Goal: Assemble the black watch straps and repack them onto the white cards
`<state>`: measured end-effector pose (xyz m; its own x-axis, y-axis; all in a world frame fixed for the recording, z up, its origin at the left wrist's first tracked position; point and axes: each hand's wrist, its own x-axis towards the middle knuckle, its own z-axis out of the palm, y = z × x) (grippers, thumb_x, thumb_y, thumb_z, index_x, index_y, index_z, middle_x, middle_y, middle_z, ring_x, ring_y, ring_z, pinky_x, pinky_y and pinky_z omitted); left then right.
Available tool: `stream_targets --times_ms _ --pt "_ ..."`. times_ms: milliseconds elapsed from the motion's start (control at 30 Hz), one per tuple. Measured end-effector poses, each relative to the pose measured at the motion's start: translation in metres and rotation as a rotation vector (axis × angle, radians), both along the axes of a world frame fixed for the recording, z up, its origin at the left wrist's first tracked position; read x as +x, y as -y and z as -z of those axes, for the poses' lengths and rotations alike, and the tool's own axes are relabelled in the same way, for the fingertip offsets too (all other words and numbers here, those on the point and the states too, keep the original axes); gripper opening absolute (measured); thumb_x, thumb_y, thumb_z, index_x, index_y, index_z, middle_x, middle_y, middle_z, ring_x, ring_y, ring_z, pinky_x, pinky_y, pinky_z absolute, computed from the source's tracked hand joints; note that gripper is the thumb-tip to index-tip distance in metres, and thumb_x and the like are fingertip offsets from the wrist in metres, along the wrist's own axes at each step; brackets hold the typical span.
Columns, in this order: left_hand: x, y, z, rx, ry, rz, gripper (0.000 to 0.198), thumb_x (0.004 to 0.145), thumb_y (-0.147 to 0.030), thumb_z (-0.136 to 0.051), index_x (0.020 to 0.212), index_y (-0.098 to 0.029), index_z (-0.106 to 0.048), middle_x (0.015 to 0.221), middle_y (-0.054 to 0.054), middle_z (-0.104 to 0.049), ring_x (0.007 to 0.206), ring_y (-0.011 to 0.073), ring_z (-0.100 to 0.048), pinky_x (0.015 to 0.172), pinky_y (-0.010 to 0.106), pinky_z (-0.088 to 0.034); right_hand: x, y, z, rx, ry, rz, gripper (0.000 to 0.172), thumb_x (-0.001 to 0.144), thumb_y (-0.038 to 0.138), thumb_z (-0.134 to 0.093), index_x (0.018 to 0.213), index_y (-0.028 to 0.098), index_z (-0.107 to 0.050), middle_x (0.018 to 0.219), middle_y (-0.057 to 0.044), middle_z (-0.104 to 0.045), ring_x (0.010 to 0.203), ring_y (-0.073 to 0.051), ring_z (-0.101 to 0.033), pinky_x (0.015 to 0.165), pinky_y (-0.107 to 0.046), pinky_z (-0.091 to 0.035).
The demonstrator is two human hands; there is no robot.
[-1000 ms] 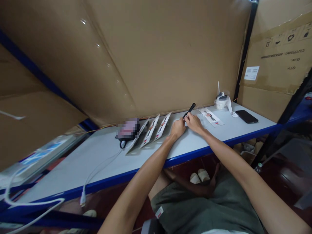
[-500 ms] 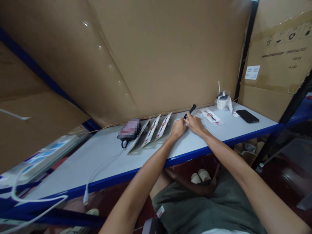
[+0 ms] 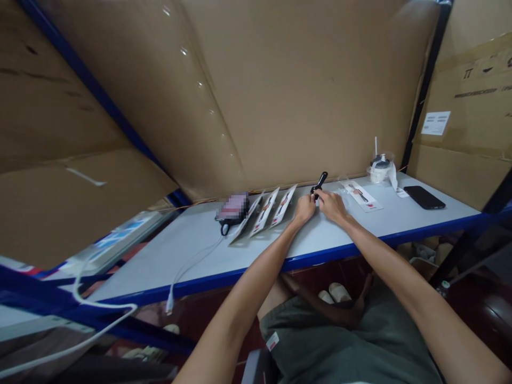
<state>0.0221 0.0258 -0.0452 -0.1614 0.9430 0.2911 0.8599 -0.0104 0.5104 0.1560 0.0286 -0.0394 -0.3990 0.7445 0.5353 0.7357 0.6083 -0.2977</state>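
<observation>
Both my hands meet over the white shelf [image 3: 168,253] and grip a small black strap-like object [image 3: 320,181] that sticks up and away from them. My left hand [image 3: 305,207] is closed on its lower end from the left. From the right, my right hand [image 3: 331,205] pinches the same end. Just left of my hands, three printed packaging cards [image 3: 266,212] lie side by side. Another card with a clear sleeve [image 3: 361,195] lies to the right of my hands.
A black phone [image 3: 424,197] lies far right, near a white cup with a straw [image 3: 380,167]. A dark device [image 3: 232,209] with a white cable [image 3: 192,264] sits left of the cards. Big cardboard sheets [image 3: 280,90] lean behind the shelf.
The black object has sunk lower into my two hands, with less of it sticking out. My head has turned left, so everything sits further right in view.
</observation>
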Motion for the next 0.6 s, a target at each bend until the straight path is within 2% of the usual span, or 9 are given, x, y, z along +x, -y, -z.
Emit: stream_targets --times_ms 133,233,400,600 --pt "-0.0002 -0.0004 -0.0002 -0.008 0.018 0.001 0.045 0.103 -0.027 -0.033 0.102 -0.006 -0.073 0.101 0.019 -0.075 0.097 0.0247 -0.07 0.081 0.029 -0.046 -0.0002 -0.0011 0.0001 -0.022 -0.029 0.076 0.043 0.096 0.017 -0.043 0.133 0.026 -0.062 0.116 -0.008 -0.074 0.1 -0.024 -0.068 0.084 -0.03 -0.044" --pt "-0.0001 -0.0005 0.0 -0.014 0.028 0.007 0.044 0.103 -0.028 -0.035 0.101 -0.007 -0.074 0.1 0.019 -0.075 0.097 0.0249 -0.07 0.082 0.029 -0.046 0.0 -0.0029 0.0016 -0.001 -0.045 0.047 0.048 0.095 0.016 -0.044 0.14 0.028 -0.057 0.119 -0.007 -0.073 0.102 -0.024 -0.068 0.086 -0.029 -0.045" --pt "-0.0007 -0.0018 0.0014 -0.017 0.038 -0.011 0.045 0.102 -0.027 -0.033 0.102 -0.007 -0.074 0.102 0.021 -0.075 0.099 0.0266 -0.07 0.084 0.031 -0.047 0.0005 -0.0042 0.0042 0.029 -0.051 -0.033 0.047 0.094 0.014 -0.043 0.131 0.031 -0.065 0.122 -0.003 -0.072 0.104 -0.022 -0.067 0.088 -0.029 -0.046" --pt "-0.0013 -0.0032 0.004 -0.018 0.032 -0.008 0.045 0.102 -0.03 -0.035 0.098 -0.009 -0.074 0.1 0.018 -0.075 0.096 0.0258 -0.07 0.083 0.031 -0.048 0.0004 -0.0035 0.0032 0.006 -0.054 0.055 0.043 0.093 0.015 -0.044 0.128 0.027 -0.067 0.119 -0.007 -0.073 0.102 -0.024 -0.067 0.087 -0.031 -0.046"
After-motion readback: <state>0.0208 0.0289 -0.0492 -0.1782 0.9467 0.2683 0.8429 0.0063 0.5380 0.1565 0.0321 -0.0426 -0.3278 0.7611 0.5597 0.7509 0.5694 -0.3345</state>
